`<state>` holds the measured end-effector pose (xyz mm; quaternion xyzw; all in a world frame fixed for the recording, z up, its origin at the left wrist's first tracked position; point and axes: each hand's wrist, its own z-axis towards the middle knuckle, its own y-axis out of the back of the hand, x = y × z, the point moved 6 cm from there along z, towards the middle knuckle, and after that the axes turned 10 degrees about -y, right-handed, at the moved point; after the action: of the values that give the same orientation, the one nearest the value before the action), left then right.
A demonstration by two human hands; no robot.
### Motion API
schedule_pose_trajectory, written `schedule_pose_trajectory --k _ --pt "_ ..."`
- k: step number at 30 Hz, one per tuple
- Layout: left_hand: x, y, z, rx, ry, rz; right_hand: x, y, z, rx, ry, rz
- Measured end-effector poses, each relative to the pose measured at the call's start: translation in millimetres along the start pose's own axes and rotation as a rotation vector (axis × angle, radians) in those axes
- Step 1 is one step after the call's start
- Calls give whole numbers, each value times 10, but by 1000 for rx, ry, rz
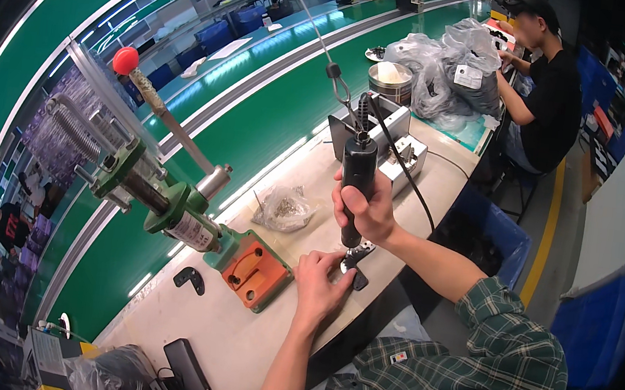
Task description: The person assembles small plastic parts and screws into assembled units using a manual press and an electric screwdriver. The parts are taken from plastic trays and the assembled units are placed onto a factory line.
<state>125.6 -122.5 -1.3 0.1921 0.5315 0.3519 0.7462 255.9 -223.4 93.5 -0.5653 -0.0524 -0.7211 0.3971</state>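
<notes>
My right hand (372,210) is wrapped round a black electric screwdriver (359,166), held upright. A hook and wire hold the tool from above, and a black cord runs from its top. The screwdriver's tip points down onto a small dark moulded part (358,279) near the bench's front edge. My left hand (319,281) rests on the bench and steadies this part, thumb and fingertips against its left side. A silvery or pale patch shows on the part by the fingertips; its details are too small to tell.
Left of my hands stands a green lever press (181,215) with an orange base and red knob. A bag of small screws (284,207), a loose black part (189,279) and a white box (405,161) sit on the bench (221,341). A co-worker (544,90) sits far right beside plastic bags (447,72).
</notes>
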Motion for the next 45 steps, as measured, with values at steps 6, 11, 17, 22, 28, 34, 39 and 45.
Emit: schedule_pose_trajectory --k 6,11,17,22,28,34,39,45 --pt "-63 13 8 -43 -46 95 -26 -10 -12 23 9 -24" --pt "-45 -6 3 -77 -45 119 -33 -33 -21 24 -6 -22" --pt "-47 -14 2 -77 -44 123 -23 -66 -31 18 14 39" --pt "-51 -2 5 -80 -49 130 -43 -60 -29 23 5 -1" --pt "-40 -7 19 -80 -49 129 -91 -21 -16 28 -5 -32" --pt "-26 -18 8 -67 -25 116 -94 -47 -40 49 -10 -54" --pt "-3 -39 1 -51 -17 108 -100 -72 -79 85 15 -80" --pt "-25 -36 -20 -58 -8 105 -100 -115 -110 141 50 -116"
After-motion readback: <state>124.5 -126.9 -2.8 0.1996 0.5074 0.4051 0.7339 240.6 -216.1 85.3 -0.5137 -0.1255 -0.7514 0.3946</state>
